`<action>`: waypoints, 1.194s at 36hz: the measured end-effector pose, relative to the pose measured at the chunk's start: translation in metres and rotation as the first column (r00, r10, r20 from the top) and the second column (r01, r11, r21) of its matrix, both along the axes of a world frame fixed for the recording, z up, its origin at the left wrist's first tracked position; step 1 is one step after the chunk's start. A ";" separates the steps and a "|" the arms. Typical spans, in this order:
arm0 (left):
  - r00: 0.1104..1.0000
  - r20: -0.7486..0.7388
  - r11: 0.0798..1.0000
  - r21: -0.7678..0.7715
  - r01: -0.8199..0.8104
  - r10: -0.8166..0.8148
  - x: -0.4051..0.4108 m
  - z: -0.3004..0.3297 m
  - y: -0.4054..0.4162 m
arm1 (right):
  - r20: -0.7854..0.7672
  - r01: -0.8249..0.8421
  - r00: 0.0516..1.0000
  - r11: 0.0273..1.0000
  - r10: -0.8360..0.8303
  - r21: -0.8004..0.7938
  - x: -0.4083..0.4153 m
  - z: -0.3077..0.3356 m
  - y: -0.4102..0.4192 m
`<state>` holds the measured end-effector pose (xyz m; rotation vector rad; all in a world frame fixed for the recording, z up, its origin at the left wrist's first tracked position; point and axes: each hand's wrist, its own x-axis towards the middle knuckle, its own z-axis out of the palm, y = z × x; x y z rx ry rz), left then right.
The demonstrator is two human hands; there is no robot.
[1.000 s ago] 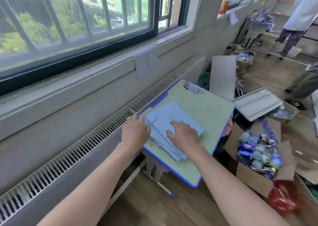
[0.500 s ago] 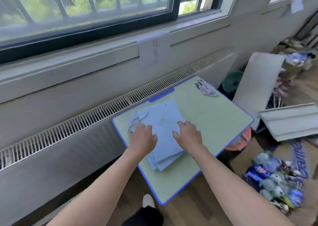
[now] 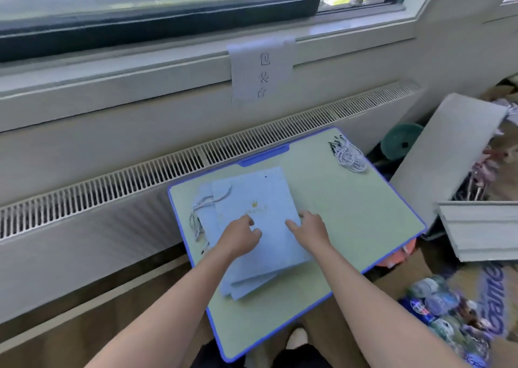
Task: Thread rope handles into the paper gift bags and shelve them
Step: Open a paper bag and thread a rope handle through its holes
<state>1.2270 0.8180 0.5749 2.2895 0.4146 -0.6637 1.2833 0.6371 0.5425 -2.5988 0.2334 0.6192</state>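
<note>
Left hand (image 3: 240, 238) and right hand (image 3: 311, 231), fingers loosely curled, pressing on flat blue gift bags (image 3: 260, 222), gripping nothing, green tabletop (image 3: 350, 213), loose rope handles (image 3: 349, 154) at far corner.

Two bare forearms reach forward side by side, palms down. The left hand (image 3: 240, 237) has loosely curled fingers, knuckles up. The right hand (image 3: 311, 231) lies just beside it, index finger pointing left, the other fingers bent.

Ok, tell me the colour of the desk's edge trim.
Blue, around the pale green desk; clearest in the head view.
</note>
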 end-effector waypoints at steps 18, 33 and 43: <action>0.803 0.392 0.853 0.081 -0.515 0.448 0.042 0.038 0.001 | 0.088 -0.194 0.981 0.937 0.176 0.292 0.085 0.003 -0.086; 0.900 0.248 0.931 -0.170 -0.324 0.359 0.069 0.061 -0.008 | 0.156 -0.235 0.963 0.966 0.218 0.105 0.090 0.038 -0.050; 0.892 0.189 0.899 -0.252 -0.359 0.410 0.090 0.077 -0.010 | 0.148 -0.328 0.944 0.802 0.294 0.500 0.060 0.078 0.013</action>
